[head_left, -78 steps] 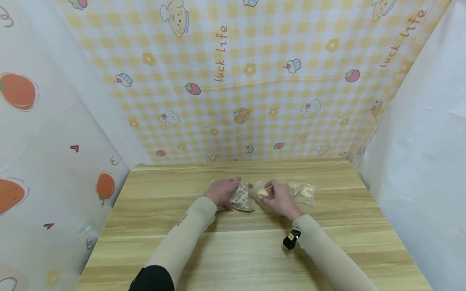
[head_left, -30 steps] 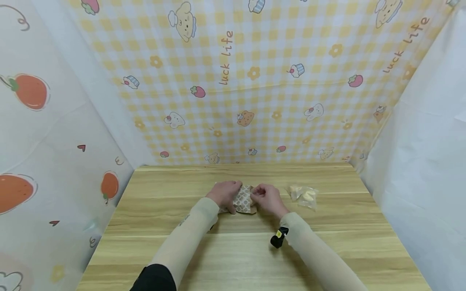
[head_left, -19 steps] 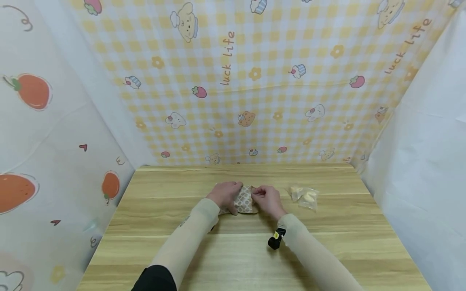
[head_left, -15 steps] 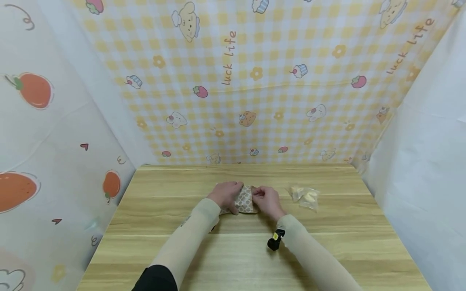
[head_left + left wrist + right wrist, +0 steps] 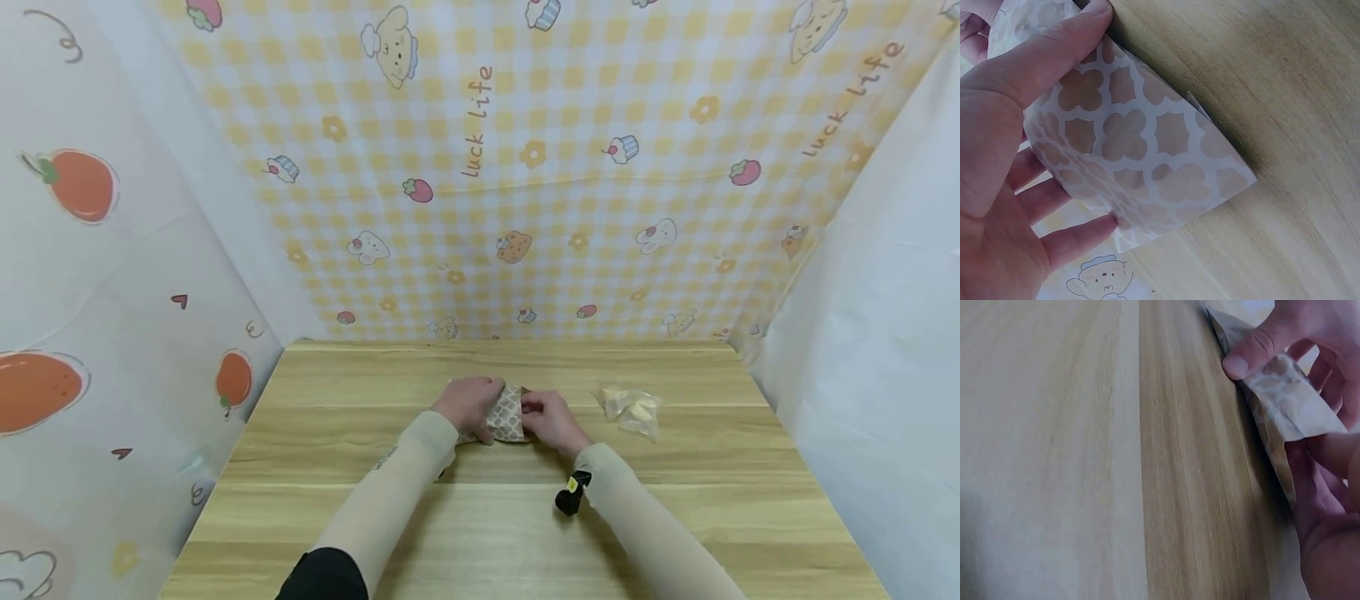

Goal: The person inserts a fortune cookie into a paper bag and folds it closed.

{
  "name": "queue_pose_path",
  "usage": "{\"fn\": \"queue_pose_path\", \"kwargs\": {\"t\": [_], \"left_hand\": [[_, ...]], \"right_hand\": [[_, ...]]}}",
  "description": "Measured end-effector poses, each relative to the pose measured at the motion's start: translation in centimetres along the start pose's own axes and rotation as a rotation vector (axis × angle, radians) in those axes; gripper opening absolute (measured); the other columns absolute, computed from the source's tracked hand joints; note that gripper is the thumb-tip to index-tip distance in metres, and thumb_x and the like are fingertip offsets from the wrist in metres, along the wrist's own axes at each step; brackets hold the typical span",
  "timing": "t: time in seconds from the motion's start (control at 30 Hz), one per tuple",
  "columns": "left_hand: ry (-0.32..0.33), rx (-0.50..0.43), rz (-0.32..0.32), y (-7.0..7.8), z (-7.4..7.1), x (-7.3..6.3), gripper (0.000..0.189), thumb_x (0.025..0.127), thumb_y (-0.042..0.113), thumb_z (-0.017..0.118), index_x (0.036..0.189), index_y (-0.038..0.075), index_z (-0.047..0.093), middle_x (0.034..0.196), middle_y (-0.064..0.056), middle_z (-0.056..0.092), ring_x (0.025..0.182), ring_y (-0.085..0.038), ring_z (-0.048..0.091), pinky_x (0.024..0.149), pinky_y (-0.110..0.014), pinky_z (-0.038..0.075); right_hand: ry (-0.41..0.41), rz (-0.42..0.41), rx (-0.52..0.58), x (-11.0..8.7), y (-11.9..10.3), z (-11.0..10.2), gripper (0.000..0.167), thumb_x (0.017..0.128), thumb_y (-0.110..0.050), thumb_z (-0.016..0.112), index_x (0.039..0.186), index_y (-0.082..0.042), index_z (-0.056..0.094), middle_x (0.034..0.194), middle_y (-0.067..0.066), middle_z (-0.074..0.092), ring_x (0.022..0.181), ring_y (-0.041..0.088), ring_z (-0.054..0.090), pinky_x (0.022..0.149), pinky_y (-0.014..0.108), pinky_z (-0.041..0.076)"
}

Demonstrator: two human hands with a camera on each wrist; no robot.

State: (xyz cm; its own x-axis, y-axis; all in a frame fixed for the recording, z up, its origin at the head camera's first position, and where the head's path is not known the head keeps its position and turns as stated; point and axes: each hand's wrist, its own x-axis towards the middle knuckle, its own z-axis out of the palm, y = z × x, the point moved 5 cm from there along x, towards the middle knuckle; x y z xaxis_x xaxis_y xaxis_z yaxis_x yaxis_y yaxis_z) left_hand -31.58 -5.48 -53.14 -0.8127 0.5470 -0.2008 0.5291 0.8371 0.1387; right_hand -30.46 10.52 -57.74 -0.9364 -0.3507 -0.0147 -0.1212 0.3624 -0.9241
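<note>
A paper bag (image 5: 507, 416) with a brown and white lattice pattern lies on the wooden table. My left hand (image 5: 470, 406) grips it, thumb on one side and fingers on the other, as the left wrist view shows on the patterned bag (image 5: 1125, 134). At the bag's mouth on the right is my right hand (image 5: 553, 422). In the right wrist view its fingers (image 5: 1307, 481) reach inside the opening, so the fingertips and anything between them are hidden. To the right lie clear packets (image 5: 641, 413) with pale yellow contents.
The wooden table (image 5: 480, 533) meets a yellow checked cloth (image 5: 525, 200) at the back. White sheets hang on the left and right. A small black device (image 5: 570, 493) is strapped at the right wrist.
My right hand has moved left from beside the clear packets to the bag's mouth, and its fingers have gone in. The packet it pinched earlier is out of sight. The left hand keeps its grip.
</note>
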Motion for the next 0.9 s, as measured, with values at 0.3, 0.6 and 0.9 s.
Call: {"fn": "queue_pose_path", "kwargs": {"t": [0.3,0.6,0.9], "left_hand": [[-0.009,0.014,0.002,0.1,-0.03,-0.05,0.078,0.064,0.039,0.101,0.123,0.016,0.055,0.112,-0.003,0.069,0.097,-0.023,0.068,0.087,-0.043,0.06],[-0.017,0.017,-0.009,0.13,-0.04,-0.04,0.079,0.065,0.038,0.101,0.125,0.016,0.056,0.113,-0.003,0.07,0.098,-0.023,0.068,0.089,-0.043,0.06],[-0.014,0.028,-0.003,0.21,-0.14,0.0,0.076,0.064,0.038,0.102,0.121,0.017,0.056,0.106,0.0,0.069,0.093,-0.021,0.067,0.086,-0.043,0.06]], "right_hand": [[-0.177,-0.027,0.053,0.47,0.91,0.55,0.034,0.093,0.015,0.056,0.125,0.011,0.067,0.11,0.019,0.073,0.09,0.013,0.069,0.077,0.022,0.058],[-0.213,-0.045,0.059,0.64,0.67,0.74,0.031,0.095,0.013,0.056,0.124,0.012,0.067,0.114,0.022,0.074,0.096,0.013,0.071,0.082,0.023,0.058],[-0.287,-0.186,-0.157,0.94,0.42,0.98,0.015,0.1,0.005,0.057,0.097,-0.002,0.07,0.091,0.004,0.066,0.081,0.009,0.057,0.074,0.024,0.048]]}}
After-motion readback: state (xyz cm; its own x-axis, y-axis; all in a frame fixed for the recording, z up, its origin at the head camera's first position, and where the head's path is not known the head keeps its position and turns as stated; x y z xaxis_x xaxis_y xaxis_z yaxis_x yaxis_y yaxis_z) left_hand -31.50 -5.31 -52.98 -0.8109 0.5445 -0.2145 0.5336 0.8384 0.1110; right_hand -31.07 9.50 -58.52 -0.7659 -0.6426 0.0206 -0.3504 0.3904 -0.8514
